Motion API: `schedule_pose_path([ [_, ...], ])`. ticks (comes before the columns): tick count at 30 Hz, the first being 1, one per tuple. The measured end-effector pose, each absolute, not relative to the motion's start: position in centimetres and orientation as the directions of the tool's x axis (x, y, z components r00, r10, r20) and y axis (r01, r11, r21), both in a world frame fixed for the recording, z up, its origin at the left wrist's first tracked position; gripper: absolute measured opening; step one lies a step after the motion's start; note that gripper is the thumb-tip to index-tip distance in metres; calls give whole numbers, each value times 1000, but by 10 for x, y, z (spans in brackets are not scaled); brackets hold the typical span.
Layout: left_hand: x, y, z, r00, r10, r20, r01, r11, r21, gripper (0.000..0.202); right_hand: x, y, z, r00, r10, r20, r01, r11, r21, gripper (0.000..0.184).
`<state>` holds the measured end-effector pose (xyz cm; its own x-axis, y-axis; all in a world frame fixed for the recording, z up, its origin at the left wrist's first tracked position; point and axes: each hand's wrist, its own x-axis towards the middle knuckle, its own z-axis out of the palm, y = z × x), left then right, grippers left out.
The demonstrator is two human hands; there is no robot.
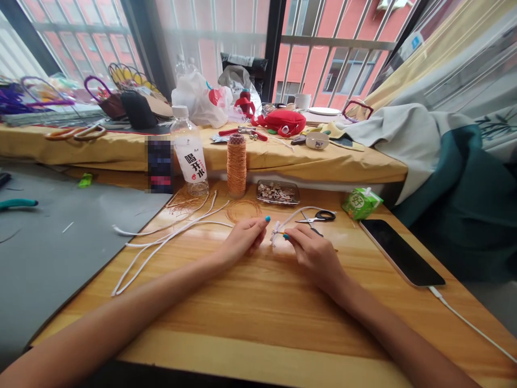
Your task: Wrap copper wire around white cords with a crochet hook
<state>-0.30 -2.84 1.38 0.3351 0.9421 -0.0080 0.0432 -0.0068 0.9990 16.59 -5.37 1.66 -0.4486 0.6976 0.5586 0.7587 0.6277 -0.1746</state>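
Observation:
Above the wooden table (242, 307), my right hand (315, 250) pinches a slim golden needle-like tool (281, 233), its tip at a small knotted piece of white cord (275, 235). My left hand (247, 234) is just left of that piece, with a small gap between them. Its fingers are curled and the thumb lies along them; whatever they grip is hidden. A pair of scissors (322, 216) with black handles lies beyond my right hand, next to a loop of white cord. Long white cords (161, 240) stretch across the table to the left of my hands.
Behind my hands stand a water bottle (189, 156), an orange thread spool (236, 167) and a clear tray (278, 192) of small pieces. At right are a green carton (361, 203) and a phone (404, 253) on a cable. A grey mat (81, 231) covers the left.

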Motion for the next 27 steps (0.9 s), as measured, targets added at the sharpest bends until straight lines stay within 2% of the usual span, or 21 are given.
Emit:
schedule_pose_path([
  [3, -3, -25, 13, 226, 972, 67, 91, -90, 992, 29, 167, -54, 16, -477, 668, 571, 764, 636, -105, 20],
  [6, -4, -23, 13, 314, 944, 103, 149, -156, 977, 21, 165, -54, 17, -520, 635, 571, 757, 653, -36, 21],
  [11, -6, -23, 10, 353, 925, 143, 35, -166, 986, 15, 161, -55, 17, -551, 658, 514, 764, 646, -8, 20],
  [14, -6, -22, 7, 335, 927, 167, 10, -180, 984, 13, 161, -55, 14, -593, 626, 506, 735, 678, 23, 21],
  [16, -6, -22, 5, 327, 928, 179, 16, -194, 981, 13, 161, -54, 11, -595, 605, 529, 716, 698, 6, 24],
  [19, -5, -21, 4, 320, 930, 180, 29, -200, 979, 14, 162, -53, 9, -596, 597, 538, 699, 714, -18, 19],
  [27, -6, -23, 5, 325, 927, 185, 67, -218, 974, 15, 163, -54, 7, -657, 581, 479, 687, 724, 65, 26],
])
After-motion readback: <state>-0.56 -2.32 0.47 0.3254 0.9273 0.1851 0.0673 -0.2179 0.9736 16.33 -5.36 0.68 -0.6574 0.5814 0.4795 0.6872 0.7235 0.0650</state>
